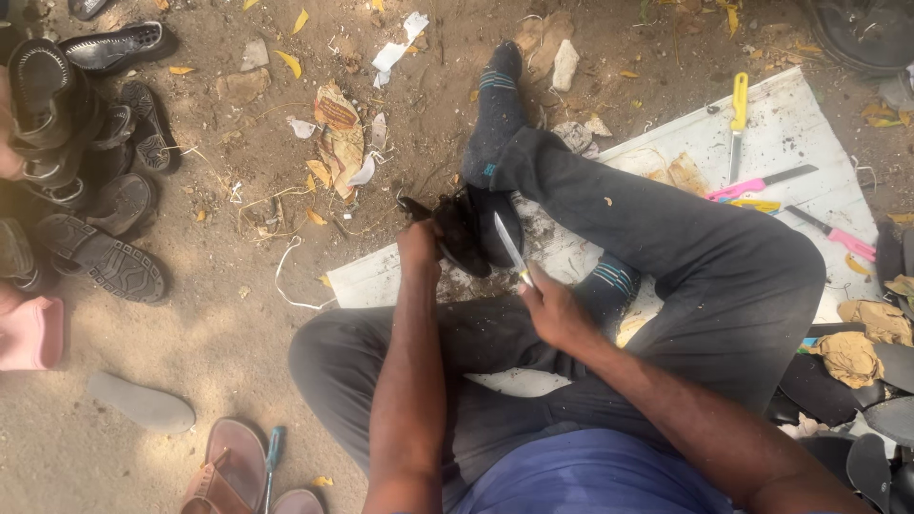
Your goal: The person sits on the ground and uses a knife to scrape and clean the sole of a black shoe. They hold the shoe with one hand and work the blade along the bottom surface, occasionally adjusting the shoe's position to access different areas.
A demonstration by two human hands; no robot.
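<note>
- Left hand (419, 246) is closed around a black shoe (473, 233), holding it above the white board (762, 133), just beside the sock (495, 114).
- Right hand (552, 306) grips a knife (511, 249) by its yellowish handle; the blade points up and lies against the shoe.
- For a clean cut, judged from this grip: brace the shoe firmly, angle the edge away from the left fingers and the leg, and take shallow strokes.
- Spare knives (752, 186) lie on the board, well apart from the hands.
- Hidden: the contact point of blade and shoe and the left fingertips. The piled shoes (86, 143) at left are cut off by the frame edge.
</note>
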